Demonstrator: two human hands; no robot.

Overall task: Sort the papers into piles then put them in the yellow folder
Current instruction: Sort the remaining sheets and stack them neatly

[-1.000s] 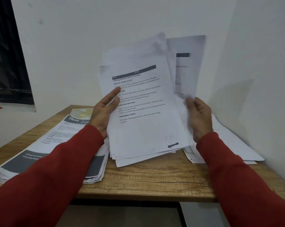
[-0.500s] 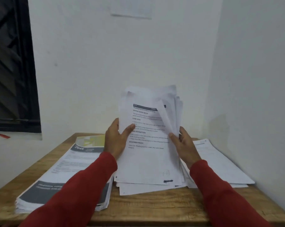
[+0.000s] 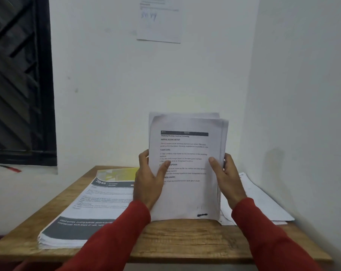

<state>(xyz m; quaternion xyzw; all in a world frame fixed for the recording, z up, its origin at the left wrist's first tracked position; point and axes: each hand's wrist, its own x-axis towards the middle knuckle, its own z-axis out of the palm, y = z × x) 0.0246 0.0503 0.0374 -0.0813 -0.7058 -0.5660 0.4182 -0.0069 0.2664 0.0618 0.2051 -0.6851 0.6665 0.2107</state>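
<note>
Held stack [image 3: 187,173] upright on table [image 3: 185,243], between two piles.

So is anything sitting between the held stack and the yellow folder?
Yes. The thick printed pile lies on the yellow folder, so only its far edge shows. Both hands hold the stack upright.

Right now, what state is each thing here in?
Held stack: upright, bottom edge on the table, squared up.
Left hand: grips the stack's left edge.
Right hand: grips its right edge.
Left pile: flat, thick.
Right pile: flat, loose.
Wall sheet: stuck to the wall.
</note>
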